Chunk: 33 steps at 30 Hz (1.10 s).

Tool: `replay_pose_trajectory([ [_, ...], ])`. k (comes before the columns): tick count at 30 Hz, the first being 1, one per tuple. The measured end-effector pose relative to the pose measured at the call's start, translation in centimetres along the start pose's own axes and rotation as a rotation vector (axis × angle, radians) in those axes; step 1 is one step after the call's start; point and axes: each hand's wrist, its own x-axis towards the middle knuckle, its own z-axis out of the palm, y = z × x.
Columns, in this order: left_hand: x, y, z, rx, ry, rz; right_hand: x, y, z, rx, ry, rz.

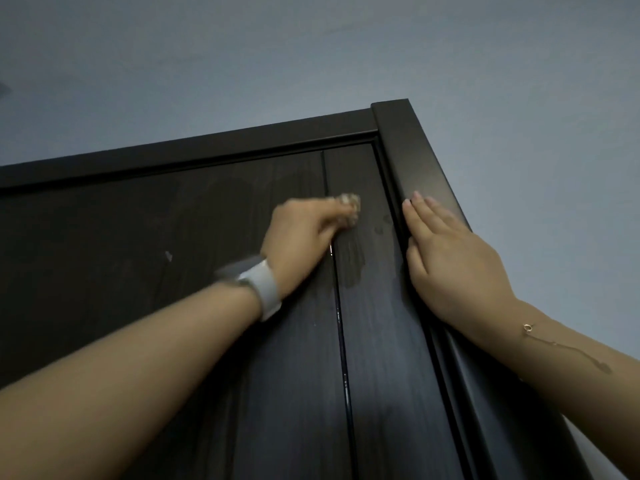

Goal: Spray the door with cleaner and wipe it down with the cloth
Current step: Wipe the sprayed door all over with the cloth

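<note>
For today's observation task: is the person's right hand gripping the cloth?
No, the right hand lies flat on the door frame; the left hand holds the cloth.

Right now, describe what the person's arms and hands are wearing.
Both forearms are bare, with no sleeves in view. The left wrist carries a watch with a wide white band and a grey case. The right wrist has a thin gold chain bracelet with a small ring charm. No gloves on the left hand or right hand; no finger rings are visible.
</note>
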Motion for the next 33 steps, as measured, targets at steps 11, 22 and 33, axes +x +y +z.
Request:
replay_pose_trajectory([
  [11, 7.8, -0.8, 2.0, 0.019, 0.013, -0.299, 0.1, 1.3, -0.6, 0.052, -0.075, -0.069],
  [22, 8.8, 0.8, 3.7, -0.075, 0.053, -0.309, -0.7, 1.9, -0.1, -0.006, -0.040, -0.098],
  [33, 4.0, 4.3, 3.5, -0.135, 0.020, -0.236, -1.3, 1.8, -0.1, 0.011, 0.044, -0.081],
])
